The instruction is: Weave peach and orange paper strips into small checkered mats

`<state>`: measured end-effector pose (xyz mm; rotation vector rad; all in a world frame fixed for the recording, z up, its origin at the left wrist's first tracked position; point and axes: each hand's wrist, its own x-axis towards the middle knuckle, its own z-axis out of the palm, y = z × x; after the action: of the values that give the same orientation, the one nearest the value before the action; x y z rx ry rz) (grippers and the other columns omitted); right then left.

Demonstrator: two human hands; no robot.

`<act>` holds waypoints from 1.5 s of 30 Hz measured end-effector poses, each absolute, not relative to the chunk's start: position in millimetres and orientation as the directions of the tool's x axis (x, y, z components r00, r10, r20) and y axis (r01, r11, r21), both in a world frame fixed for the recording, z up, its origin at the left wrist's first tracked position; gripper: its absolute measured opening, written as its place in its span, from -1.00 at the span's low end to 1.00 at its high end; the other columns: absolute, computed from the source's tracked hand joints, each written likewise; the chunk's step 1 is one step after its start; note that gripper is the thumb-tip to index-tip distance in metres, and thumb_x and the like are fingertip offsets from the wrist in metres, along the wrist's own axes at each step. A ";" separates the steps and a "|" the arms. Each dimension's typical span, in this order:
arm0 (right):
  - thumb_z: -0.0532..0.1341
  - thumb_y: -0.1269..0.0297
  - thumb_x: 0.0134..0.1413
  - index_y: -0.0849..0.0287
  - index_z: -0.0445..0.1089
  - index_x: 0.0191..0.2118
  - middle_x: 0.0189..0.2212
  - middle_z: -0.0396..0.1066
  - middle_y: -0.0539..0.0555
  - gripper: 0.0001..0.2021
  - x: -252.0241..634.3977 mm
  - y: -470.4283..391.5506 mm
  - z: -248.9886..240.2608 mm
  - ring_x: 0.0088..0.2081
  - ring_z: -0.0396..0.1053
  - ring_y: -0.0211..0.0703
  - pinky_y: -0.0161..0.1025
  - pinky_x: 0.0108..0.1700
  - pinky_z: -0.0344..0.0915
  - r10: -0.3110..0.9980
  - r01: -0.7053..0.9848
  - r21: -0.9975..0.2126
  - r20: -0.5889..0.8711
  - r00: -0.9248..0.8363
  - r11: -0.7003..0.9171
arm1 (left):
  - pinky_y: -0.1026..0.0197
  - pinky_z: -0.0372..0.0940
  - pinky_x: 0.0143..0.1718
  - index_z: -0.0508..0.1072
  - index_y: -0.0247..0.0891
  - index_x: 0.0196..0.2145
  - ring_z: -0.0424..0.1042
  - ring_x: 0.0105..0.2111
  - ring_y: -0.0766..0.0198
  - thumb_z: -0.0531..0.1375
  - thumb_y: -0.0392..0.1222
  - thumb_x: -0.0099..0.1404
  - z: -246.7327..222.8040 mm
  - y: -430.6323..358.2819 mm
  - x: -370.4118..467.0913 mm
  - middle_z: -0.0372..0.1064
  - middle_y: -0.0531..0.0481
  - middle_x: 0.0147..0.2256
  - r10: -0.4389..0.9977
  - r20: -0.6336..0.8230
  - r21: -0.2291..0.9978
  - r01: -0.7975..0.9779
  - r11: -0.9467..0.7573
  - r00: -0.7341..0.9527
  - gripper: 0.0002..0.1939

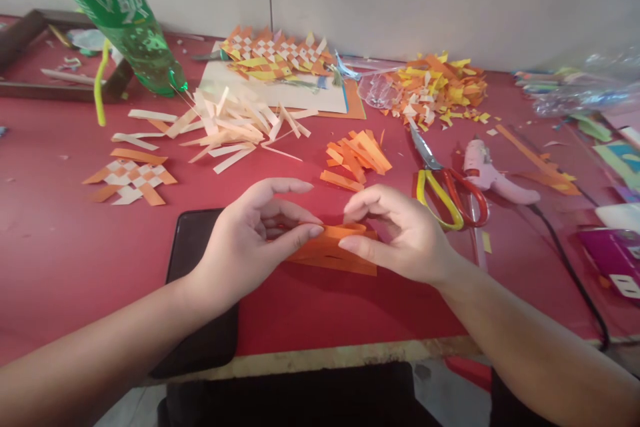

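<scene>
Both hands meet over orange paper strips [333, 255] near the table's front edge. My left hand [257, 230] pinches the top strip between thumb and forefinger. From the other side my right hand [395, 233] grips the same folded strip, its thumb in front and its fingers behind. More orange strips lie flat beneath. Just beyond the hands is a small pile of orange strips [367, 155]. A woven orange and white paper piece [134, 177] lies to the left. Scissors [440, 180] with one yellow and one red handle rest right of the pile.
Cream paper strips [235, 121] are heaped behind my left hand. A green bottle [125, 20] stands at the back left. A black phone [200, 320] lies under my left forearm. A pink glue gun [495, 173] with a black cord sits right. Paper scraps [440, 87] pile near the wall.
</scene>
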<state>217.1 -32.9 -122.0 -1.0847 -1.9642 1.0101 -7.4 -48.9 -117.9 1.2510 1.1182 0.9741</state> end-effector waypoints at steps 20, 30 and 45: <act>0.38 0.26 0.09 0.08 0.30 -0.07 -0.39 0.47 -0.01 -0.67 215.3 -31.1 -118.1 -0.34 0.51 -0.21 -0.28 -0.35 0.48 0.960 0.241 -0.954 0.114 -0.256 0.178 | 0.29 0.48 -0.36 0.35 -0.18 -0.01 0.63 -0.36 0.22 0.42 -0.14 0.15 -116.3 -44.1 -7.6 0.54 0.08 -0.38 0.989 -0.114 0.993 0.050 0.109 0.095 -0.50; 0.37 0.30 0.08 0.07 0.32 -0.08 -0.36 0.46 0.01 -0.69 217.0 -30.5 -116.4 -0.33 0.50 -0.20 -0.26 -0.32 0.50 0.962 0.190 -0.970 0.103 -0.253 0.154 | 0.31 0.43 -0.38 0.35 -0.17 -0.02 0.60 -0.34 0.25 0.41 -0.13 0.18 -114.6 -43.2 -8.9 0.56 0.09 -0.40 0.990 -0.127 0.991 0.059 0.124 0.061 -0.53; 0.41 0.42 0.02 0.06 0.39 -0.18 -0.44 0.49 -0.05 -0.73 216.3 -29.0 -118.7 -0.41 0.53 -0.25 -0.34 -0.38 0.51 0.967 0.184 -0.958 0.191 -0.169 0.222 | 0.42 0.40 -0.37 0.35 -0.17 -0.07 0.54 -0.41 0.40 0.39 -0.22 0.20 -118.3 -43.1 -6.8 0.53 0.14 -0.43 0.995 -0.089 0.996 0.036 0.087 0.037 -0.61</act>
<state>216.3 -29.0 -118.7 -1.1189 -1.5618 1.0545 -6.8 -43.1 -118.3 1.1864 1.2464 1.0999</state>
